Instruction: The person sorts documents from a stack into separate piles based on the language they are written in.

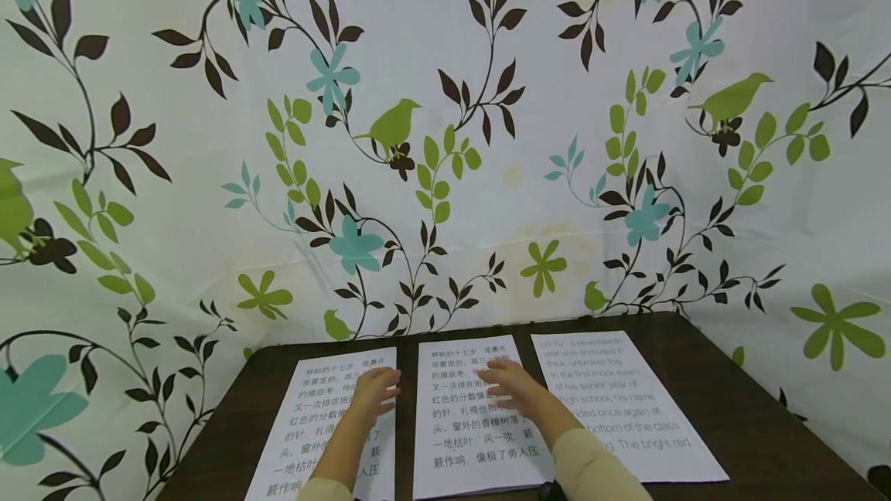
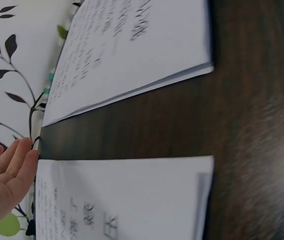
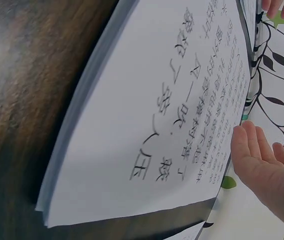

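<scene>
Both hands hover over printed paper on a dark table, palms turned toward each other, nothing between the fingers. My left hand [image 1: 373, 394] is above the left stack of paper [image 1: 334, 416], near its right edge; in the left wrist view its fingers stretch out loosely. My right hand [image 1: 513, 389] is over the right part of the middle stack of paper [image 1: 459, 439], and its fingers look extended in the right wrist view. Both these stacks carry large Chinese text. A third stack of paper [image 1: 668, 439], printed in English, lies on the right, partly behind the right forearm.
The dark wooden table [image 1: 216, 439] shows in narrow strips between the stacks. Behind it hangs a white cloth [image 1: 431, 269] patterned with leaves, flowers and birds. A small black object [image 1: 552, 492] sits at the bottom edge, beside the right sleeve [image 1: 592, 466].
</scene>
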Demonstrator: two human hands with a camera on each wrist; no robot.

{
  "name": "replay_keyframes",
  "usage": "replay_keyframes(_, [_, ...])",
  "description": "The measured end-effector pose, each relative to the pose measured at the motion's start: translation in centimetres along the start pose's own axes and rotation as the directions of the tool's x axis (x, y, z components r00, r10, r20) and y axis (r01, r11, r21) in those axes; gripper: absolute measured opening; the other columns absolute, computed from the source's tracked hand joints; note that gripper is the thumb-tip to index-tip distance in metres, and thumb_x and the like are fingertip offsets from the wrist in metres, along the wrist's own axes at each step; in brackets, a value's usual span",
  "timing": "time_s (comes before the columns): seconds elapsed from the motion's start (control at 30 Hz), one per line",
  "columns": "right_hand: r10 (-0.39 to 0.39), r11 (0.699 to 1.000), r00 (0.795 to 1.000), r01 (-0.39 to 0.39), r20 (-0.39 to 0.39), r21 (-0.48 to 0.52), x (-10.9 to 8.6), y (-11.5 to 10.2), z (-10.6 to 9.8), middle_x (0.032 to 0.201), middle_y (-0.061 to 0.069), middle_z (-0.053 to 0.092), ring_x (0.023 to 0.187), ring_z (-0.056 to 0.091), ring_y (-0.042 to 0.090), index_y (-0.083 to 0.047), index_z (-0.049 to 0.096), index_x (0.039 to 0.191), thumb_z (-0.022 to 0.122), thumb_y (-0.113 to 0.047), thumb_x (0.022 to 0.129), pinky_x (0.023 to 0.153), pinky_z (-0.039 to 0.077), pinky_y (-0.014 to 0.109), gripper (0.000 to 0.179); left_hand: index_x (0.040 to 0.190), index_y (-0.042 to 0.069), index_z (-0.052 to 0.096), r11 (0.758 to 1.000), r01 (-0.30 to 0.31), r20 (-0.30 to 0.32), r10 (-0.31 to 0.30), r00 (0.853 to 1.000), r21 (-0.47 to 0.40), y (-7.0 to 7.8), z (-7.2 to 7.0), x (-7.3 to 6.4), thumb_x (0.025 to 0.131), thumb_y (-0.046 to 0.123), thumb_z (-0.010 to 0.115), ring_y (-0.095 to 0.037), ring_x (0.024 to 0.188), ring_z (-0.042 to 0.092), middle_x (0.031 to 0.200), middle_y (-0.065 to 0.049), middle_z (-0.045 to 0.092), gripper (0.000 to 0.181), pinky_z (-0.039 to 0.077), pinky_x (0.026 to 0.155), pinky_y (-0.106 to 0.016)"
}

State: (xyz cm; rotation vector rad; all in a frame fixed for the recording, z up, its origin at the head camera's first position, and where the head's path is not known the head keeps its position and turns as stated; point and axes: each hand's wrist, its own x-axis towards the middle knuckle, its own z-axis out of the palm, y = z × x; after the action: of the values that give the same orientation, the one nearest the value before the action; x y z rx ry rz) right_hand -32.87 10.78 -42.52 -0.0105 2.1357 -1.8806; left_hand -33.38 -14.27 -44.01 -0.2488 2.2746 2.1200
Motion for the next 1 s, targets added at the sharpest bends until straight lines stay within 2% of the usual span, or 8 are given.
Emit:
replay_keyframes(0.17, [0.011,1.000,1.000,-0.011,-0.015,0.009,-0.1,0.4,-0.6,0.116,0.025,0.044,0.104,0.044,0.040,0.008,0.028,0.128,0.060,-0.028,0.080,0.082,0.038,0.047,0.068,0.119,-0.016,0.034,1.000,-0.003,0.027,0.003,1.000,0.014,-0.4,0.7,-0.3,0.085,0.018,0.051,-0.041,0.099,0.047,0.110,-0.031,0.045,0.052,0.041,0.080,-0.048])
replay_keyframes(0.4, [0.015,1.000,0.999,-0.014,-0.044,0.019,-0.4,0.8,-1.1,0.116,0.026,0.044,0.103,0.044,0.040,0.010,0.028,0.126,0.060,-0.025,0.080,0.082,0.039,0.047,0.066,0.117,-0.015,0.035,0.999,0.006,0.020,-0.007,1.000,0.031,-0.7,1.3,-0.5,0.083,0.018,0.053,-0.041,0.097,0.048,0.108,-0.031,0.047,0.051,0.043,0.076,-0.046])
replay_keyframes(0.63, [0.014,1.000,0.997,-0.013,-0.071,0.014,-0.2,1.7,-1.9,0.115,0.027,0.043,0.103,0.043,0.041,0.011,0.028,0.126,0.058,-0.022,0.081,0.081,0.039,0.049,0.063,0.117,-0.015,0.036,0.999,0.000,0.044,-0.003,0.999,0.052,-1.1,1.8,-0.5,0.083,0.018,0.054,-0.039,0.096,0.049,0.107,-0.028,0.048,0.050,0.043,0.075,-0.046])
replay_keyframes(0.83, [0.021,1.000,0.991,-0.020,-0.135,0.006,-0.4,2.4,-2.8,0.112,0.027,0.045,0.102,0.044,0.041,0.011,0.030,0.125,0.059,-0.023,0.080,0.080,0.039,0.048,0.064,0.117,-0.015,0.038,0.997,0.008,0.026,-0.010,1.000,0.076,-1.4,2.1,-0.6,0.084,0.018,0.053,-0.039,0.096,0.049,0.108,-0.028,0.048,0.048,0.044,0.075,-0.045])
replay_keyframes(1.0, [0.021,1.000,0.982,-0.024,-0.190,-0.012,-0.8,2.6,-3.6,0.117,0.030,0.040,0.106,0.038,0.045,0.011,0.031,0.124,0.058,-0.021,0.080,0.081,0.038,0.049,0.061,0.115,-0.013,0.041,0.996,0.032,0.013,-0.033,0.999,0.078,-1.7,2.4,-0.6,0.083,0.016,0.053,-0.038,0.095,0.050,0.105,-0.027,0.049,0.045,0.045,0.073,-0.044])
